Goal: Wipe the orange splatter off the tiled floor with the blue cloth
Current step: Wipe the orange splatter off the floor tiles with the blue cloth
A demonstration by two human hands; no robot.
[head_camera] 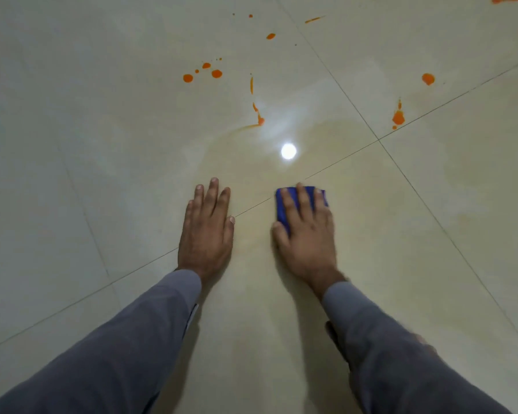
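My right hand [307, 231], fingers spread, presses folded blue cloth [281, 209] on glossy beige tiled floor [102, 144]; left hand [207, 231] flat, fingers together; orange splatter [216, 73] farther off.

A round white glare of reflected light [288, 151] shines on the glossy surface at mid-scene, thin dark grout lines [407, 177] cross just right of it, and grey sleeves [150, 333] reach in from the near edge.
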